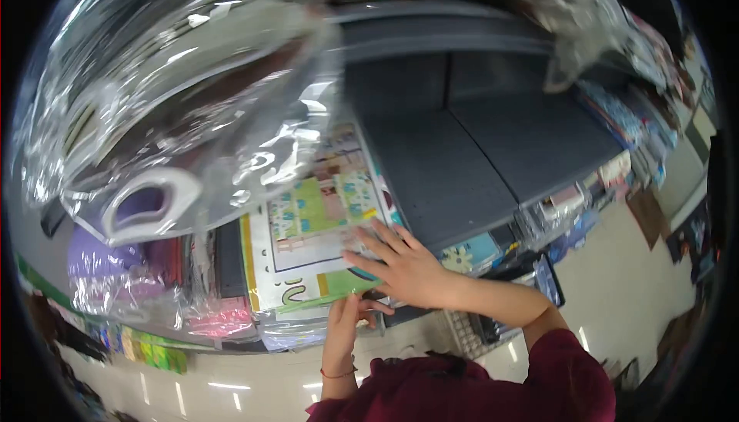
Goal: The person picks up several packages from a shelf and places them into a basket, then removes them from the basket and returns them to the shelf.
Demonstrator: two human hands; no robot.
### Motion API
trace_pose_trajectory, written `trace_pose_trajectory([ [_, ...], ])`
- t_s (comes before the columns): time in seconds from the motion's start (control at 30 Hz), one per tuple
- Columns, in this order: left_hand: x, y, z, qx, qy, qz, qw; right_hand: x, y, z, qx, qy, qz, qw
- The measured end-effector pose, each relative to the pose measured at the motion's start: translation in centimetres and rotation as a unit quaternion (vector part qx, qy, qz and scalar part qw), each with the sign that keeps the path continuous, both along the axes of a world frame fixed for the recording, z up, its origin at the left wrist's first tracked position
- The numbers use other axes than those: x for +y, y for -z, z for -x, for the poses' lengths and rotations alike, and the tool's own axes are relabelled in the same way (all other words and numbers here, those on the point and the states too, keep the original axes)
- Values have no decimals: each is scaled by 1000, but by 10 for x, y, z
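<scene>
A flat, plastic-wrapped package (308,222) with a colourful green, white and yellow print lies at the front of a dark grey shelf (462,168). My right hand (404,268) rests flat on the package's near right corner with its fingers spread; a maroon sleeve covers the upper arm. My left hand (348,322) comes up from below and grips the package's front edge between thumb and fingers. A thin red band circles the left wrist.
A large clear plastic bag (169,98) with a white cut-out handle hangs close to the camera at upper left. Purple (100,260) and pink (223,318) wrapped goods sit left of the package. More packaged goods (623,122) line the shelf at right. Pale floor (623,283) lies below.
</scene>
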State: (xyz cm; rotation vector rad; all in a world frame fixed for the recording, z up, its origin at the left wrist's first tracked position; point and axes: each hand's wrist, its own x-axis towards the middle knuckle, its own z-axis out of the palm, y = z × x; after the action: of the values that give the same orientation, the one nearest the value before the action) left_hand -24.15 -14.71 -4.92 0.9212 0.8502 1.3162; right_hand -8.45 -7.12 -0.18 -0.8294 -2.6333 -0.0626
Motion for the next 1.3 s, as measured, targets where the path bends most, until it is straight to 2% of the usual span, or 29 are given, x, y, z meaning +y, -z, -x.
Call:
trace_pose_trajectory([
  [0.03, -9, 3, -2, 67, -8, -26, 997, 7, 2, 0, -7, 16, -20, 1000],
  [0.07, -15, 7, -6, 87, -3, -22, 996, 15, 4, 0, -13, 31, -38, 999],
  [0.1, -21, 10, -8, 108, 3, -17, 994, 21, 10, 2, 46, 20, -24, 998],
  [0.27, -47, 32, -21, 201, 66, 33, 977, 34, 24, 21, 146, 46, 11, 988],
  [0.33, -55, 38, -35, 261, 99, 32, 960, 16, 19, 6, 189, 16, -10, 982],
  [0.37, -59, 43, -40, 287, 120, 30, 950, 7, 32, 4, 291, -47, -39, 955],
  [0.4, -62, 48, -45, 309, 135, 25, 941, -12, 30, -13, 306, -101, -46, 945],
  [0.43, -62, 57, -46, 367, 177, 24, 913, -30, 43, -29, 359, -145, -9, 922],
  [0.47, -62, 68, -49, 438, 208, -39, 874, -48, 59, -47, 408, -193, 24, 892],
  [0.53, -62, 90, -61, 557, 254, -168, 773, -82, 107, -94, 375, -124, 123, 910],
  [0.57, -59, 95, -76, 558, 317, -42, 766, -97, 129, -121, 364, -61, 150, 917],
  [0.6, -57, 99, -91, 565, 345, -36, 748, -119, 160, -152, 311, 36, 224, 923],
  [0.63, -54, 105, -106, 573, 372, -31, 729, -140, 209, -174, 265, 135, 218, 930],
  [0.67, -49, 115, -121, 581, 399, -27, 709, -161, 209, -214, 215, 165, 267, 925],
  [0.7, -46, 149, -124, 603, 405, -74, 683, -185, 218, -243, 180, 246, 304, 902],
  [0.8, -27, 192, -177, 636, 427, -124, 631, -239, 229, -315, 134, 392, 415, 810],
  [0.87, -16, 226, -219, 585, 452, -97, 666, -258, 236, -352, 115, 458, 452, 757],
  [1.0, 7, 304, -309, 546, 438, -55, 712, -271, 252, -405, 134, 468, 441, 754],
  [1.03, 17, 331, -329, 558, 417, -116, 708, -270, 255, -414, 133, 468, 455, 746],
  [1.07, 27, 333, -357, 567, 393, -177, 702, -268, 256, -424, 131, 469, 468, 737],
  [1.1, 33, 333, -382, 598, 376, -132, 695, -268, 256, -435, 134, 458, 473, 741],
  [1.23, 72, 383, -454, 738, 251, -162, 605, -263, 303, -466, 111, 423, 479, 761],
  [1.3, 88, 422, -466, 774, 217, -199, 560, -256, 327, -479, 133, 408, 518, 740],
])
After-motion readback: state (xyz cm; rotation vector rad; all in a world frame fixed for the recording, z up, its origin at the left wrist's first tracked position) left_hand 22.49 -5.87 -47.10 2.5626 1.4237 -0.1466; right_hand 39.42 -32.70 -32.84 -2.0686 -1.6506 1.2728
